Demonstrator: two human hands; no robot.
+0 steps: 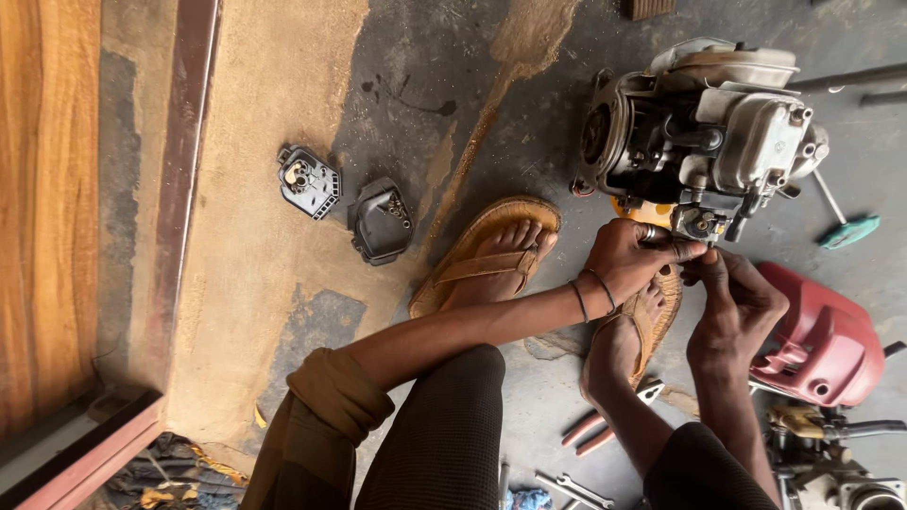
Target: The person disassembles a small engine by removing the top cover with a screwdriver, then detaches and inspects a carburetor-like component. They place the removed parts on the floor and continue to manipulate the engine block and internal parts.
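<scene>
I looked down on a stained concrete floor, part grey, part dusted with sandy brown, with a wooden panel and a dark metal frame along one edge. The small engine sat on that floor, grimy, its pale metal covers facing up; I judged it was set low and close so both hands could get at its lower front without lifting it.

Just below the engine, the left hand was curled closed, its fingertips pinching a small metal part that touched the engine's underside fitting. Two thin bands circled that wrist. The right hand met it from beside, fingers bent and drawn together against the same spot; I could not tell whether it gripped a tool or only steadied the part.

Below the engine, two feet in tan sandals were planted flat, one partly under the left hand, seemingly bracing the squat.

Well away from the engine, toward the wooden panel, two black plastic covers lay side by side, apart from the work, likely parked out of the way. Beside the engine, past the right hand, lay a red fuel tank. A green-handled tool lay just beyond the engine's far side. Pliers with red grips and a spanner rested near the knees, within reach.
</scene>
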